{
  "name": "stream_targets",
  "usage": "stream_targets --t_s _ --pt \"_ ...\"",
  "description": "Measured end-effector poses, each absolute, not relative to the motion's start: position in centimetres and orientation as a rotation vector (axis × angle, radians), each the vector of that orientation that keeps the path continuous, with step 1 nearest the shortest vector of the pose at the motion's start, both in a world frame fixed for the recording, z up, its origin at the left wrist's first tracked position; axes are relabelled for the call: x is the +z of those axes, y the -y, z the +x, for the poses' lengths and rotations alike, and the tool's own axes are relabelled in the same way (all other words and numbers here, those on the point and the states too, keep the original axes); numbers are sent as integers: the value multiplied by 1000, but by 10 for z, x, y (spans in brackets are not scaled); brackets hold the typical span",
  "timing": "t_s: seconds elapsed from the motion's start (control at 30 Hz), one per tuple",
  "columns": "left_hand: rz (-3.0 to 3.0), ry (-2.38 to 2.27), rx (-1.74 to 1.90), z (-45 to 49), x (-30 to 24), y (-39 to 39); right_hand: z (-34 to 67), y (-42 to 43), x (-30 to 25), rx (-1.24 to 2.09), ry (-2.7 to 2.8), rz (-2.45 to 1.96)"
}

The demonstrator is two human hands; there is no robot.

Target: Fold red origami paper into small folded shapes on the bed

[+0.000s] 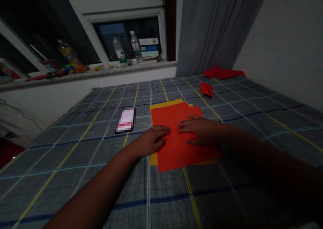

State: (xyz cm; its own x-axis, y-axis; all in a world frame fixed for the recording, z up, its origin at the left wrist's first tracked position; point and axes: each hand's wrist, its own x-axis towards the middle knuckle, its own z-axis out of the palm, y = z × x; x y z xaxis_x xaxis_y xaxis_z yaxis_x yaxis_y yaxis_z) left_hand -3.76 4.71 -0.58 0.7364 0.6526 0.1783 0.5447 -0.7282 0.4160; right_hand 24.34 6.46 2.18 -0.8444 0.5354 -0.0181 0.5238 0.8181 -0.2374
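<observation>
A red-orange paper sheet lies on a stack of yellow sheets on the grey checked bedcover. My left hand rests on the sheet's left edge, fingers stretched out and close together. Flat on the middle of the sheet lies my right hand, its fingers pointing left towards the other hand. Neither hand grips anything.
A phone lies left of the papers. A small folded red paper and more red pieces lie at the far side by the grey curtain. Bottles and books stand on the windowsill.
</observation>
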Motion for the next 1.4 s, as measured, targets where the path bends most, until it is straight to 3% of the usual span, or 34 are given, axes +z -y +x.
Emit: stream_targets --t_s 1.4 --pt "2524 -932 374 -41 3 -48 234 -47 8 287 2932 -712"
